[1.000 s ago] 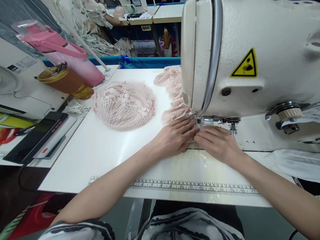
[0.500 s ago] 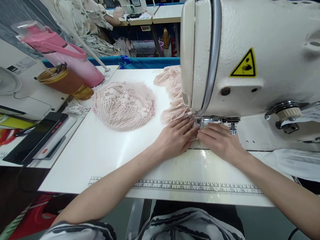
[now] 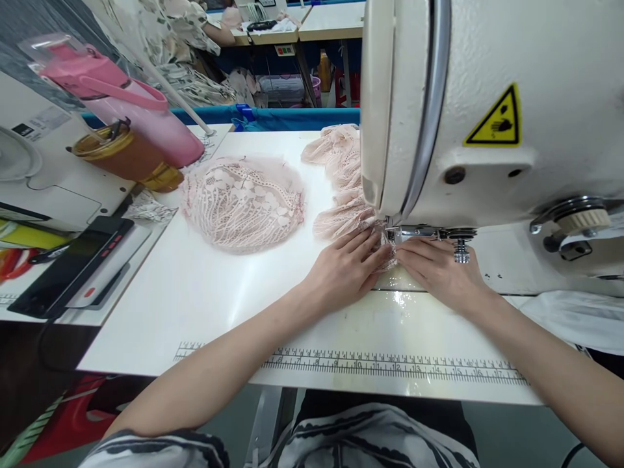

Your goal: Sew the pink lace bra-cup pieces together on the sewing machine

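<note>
Pale pink lace fabric (image 3: pixel 345 214) lies bunched left of the sewing machine (image 3: pixel 487 78) and runs under its presser foot (image 3: pixel 390 233). My left hand (image 3: pixel 344 266) rests palm down on the near part of this lace, its fingers stretched forward and slightly apart. On the other side of the foot, my right hand (image 3: pixel 441 270) has its fingers pressed together, fingertips at the lace's right edge. The needle point and the fabric under my fingers are hidden. A second piece, a rounded lace cup (image 3: pixel 244 205), lies apart on the white table (image 3: pixel 195 286).
A pink bottle (image 3: pixel 146 117) and a brown cup (image 3: pixel 129 159) stand at the back left. A black phone-like device (image 3: pixel 73 266) lies at the left. A printed ruler (image 3: pixel 390 367) runs along the front edge. White cloth (image 3: pixel 575 318) lies at the right. Another person's arm (image 3: pixel 219 34) shows behind.
The view has shifted slightly, so the machine and both hands appear a little further right. A bit more lace shows between my hands near the presser foot.
</note>
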### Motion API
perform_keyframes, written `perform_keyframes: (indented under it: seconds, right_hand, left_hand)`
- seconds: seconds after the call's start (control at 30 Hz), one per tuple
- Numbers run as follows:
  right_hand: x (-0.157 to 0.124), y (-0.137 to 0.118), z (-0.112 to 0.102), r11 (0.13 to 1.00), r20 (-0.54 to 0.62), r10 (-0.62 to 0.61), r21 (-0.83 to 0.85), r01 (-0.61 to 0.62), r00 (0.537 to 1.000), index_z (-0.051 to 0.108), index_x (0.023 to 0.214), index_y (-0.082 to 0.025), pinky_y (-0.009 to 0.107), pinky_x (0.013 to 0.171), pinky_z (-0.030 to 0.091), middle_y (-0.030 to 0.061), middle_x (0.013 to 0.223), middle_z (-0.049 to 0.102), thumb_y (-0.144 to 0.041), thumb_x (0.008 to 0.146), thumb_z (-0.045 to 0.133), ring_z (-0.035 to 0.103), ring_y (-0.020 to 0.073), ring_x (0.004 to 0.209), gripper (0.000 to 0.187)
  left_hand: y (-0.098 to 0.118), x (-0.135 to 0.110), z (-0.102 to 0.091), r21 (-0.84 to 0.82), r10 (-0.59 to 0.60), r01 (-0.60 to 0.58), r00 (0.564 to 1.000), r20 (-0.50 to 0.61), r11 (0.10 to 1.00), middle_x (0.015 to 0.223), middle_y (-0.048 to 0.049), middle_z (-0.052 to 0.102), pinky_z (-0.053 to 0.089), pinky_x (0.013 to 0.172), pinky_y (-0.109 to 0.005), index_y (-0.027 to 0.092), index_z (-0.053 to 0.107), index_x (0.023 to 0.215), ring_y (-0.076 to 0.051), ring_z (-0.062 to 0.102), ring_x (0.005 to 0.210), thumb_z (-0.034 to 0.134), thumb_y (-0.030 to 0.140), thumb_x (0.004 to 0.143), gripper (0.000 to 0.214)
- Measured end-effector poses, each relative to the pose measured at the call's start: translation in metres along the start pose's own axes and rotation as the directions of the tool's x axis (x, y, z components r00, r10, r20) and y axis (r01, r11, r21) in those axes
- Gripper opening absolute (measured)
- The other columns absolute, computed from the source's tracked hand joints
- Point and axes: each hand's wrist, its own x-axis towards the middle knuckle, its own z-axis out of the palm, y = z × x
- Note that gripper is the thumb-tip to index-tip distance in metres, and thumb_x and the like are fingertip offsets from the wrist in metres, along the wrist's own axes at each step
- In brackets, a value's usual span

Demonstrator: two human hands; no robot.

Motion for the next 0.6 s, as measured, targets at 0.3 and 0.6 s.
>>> perform_keyframes:
  seconds: [0.3, 0.6]
  right_hand:
    - [0.007, 0.002, -0.001, 0.999, 0.020, 0.041, 0.031, -0.041, 0.999, 0.071, 0.092, -0.024, 0.030, 0.053, 0.030, -0.0016, 0.092, 0.073, -0.018, 0.093, 0.050, 0.059, 0.0112, 0.065, 0.021]
    - [-0.003, -0.001, 0.001, 0.998, -0.091, -0.056, 0.033, 0.059, 0.994, 0.071, 0.096, -0.027, 0.029, 0.067, 0.039, -0.0049, 0.106, 0.072, -0.028, 0.091, 0.058, 0.063, 0.0128, 0.083, 0.014]
  left_hand:
    - [0.001, 0.002, 0.001, -0.010, -0.045, 0.045, 0.999, -0.002, 0.999, 0.129, -0.0134, 0.062, 0.045, 0.108, -0.046, 0.011, 0.058, 0.128, -0.027, 0.056, 0.125, 0.045, 0.029, 0.097, 0.038]
    - [-0.009, -0.004, 0.000, -0.013, 0.124, -0.124, 0.992, -0.006, 0.992, 0.133, -0.0082, 0.059, 0.044, 0.111, -0.040, 0.012, 0.057, 0.129, -0.019, 0.056, 0.125, 0.044, 0.018, 0.098, 0.034]
